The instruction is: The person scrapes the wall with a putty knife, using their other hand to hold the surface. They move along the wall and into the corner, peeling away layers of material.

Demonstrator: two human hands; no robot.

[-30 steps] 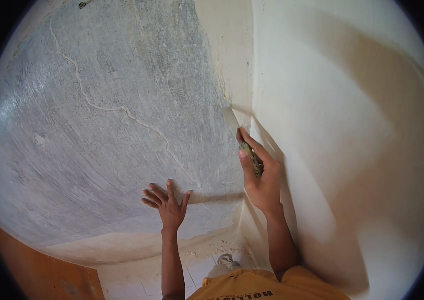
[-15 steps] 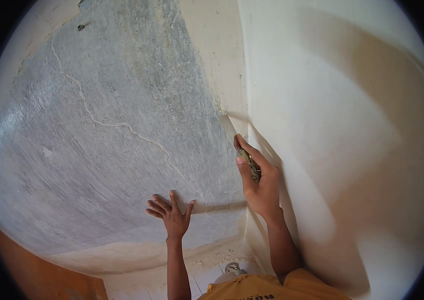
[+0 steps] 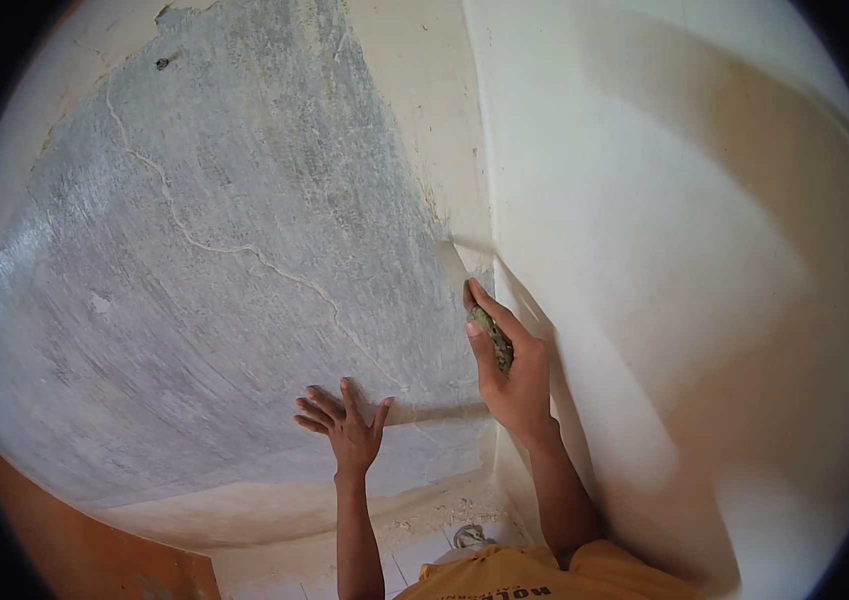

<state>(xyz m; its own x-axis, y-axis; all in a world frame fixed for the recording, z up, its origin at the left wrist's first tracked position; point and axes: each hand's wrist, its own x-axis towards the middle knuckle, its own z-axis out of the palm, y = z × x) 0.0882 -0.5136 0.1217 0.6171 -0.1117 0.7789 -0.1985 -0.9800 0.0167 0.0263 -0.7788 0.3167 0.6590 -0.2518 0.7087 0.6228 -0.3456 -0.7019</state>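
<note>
My right hand [image 3: 520, 385] is wrapped round the worn, stained handle of a scraper [image 3: 490, 335], with a finger stretched toward the blade. The flat metal blade points up and left and meets the wall where the bare grey surface [image 3: 245, 330] borders a strip of cream paint [image 3: 435, 110]. Lower down and to the left, my left hand [image 3: 352, 437] rests against the grey surface with its fingers spread and holds nothing.
A pale adjoining wall [image 3: 645, 250] meets the grey one at a corner just right of the scraper. One long crack [image 3: 245, 248] runs down the grey surface. Crumbs of debris lie along the wall's foot above white floor tiles [image 3: 395, 565]. An orange surface [image 3: 95, 545] shows at lower left.
My right hand and the scraper have shifted slightly down and to the left along the paint edge. My left hand stays nearly in place on the wall.
</note>
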